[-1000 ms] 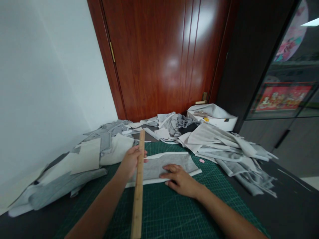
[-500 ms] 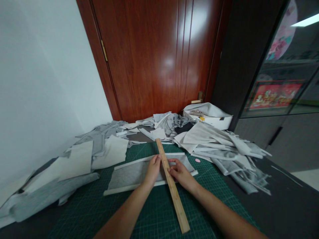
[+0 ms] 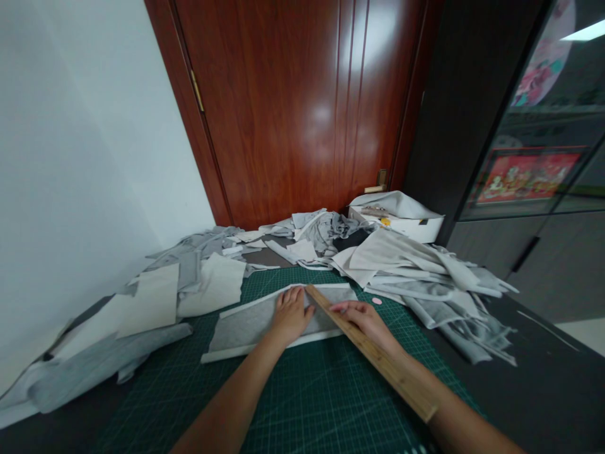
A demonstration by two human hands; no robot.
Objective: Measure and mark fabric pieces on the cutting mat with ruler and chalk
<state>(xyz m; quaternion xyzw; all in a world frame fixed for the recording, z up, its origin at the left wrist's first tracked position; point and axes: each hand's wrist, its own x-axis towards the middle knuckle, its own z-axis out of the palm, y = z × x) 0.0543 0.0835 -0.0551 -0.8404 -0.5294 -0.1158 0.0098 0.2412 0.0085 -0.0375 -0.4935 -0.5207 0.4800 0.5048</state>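
A grey fabric piece (image 3: 250,325) with pale folded strips along its long edges lies on a green cutting mat (image 3: 302,391). My left hand (image 3: 290,313) rests on it palm down, fingers stretched toward the far edge and thumb pointing at the ruler. The wooden ruler (image 3: 373,353) slants from the fabric's far edge down to the right, its near end over my right forearm. At its right side, my right hand (image 3: 366,318) is closed on the ruler, fingers bent; part of the grip is hidden. A small pink oval piece (image 3: 377,301) lies on the mat to the right.
Pale and grey cloth pieces are heaped at the left (image 3: 151,296), along the back (image 3: 316,230) and in a large pile (image 3: 416,271) at the right. A white box (image 3: 420,228) stands behind that pile. Beyond are a wooden door (image 3: 283,113) and a white wall (image 3: 85,157).
The ruler has swung, its near end moving right and its far end drawn closer. My left hand has gone from pinching beside the ruler to lying flat on the fabric. My right hand moved slightly right.
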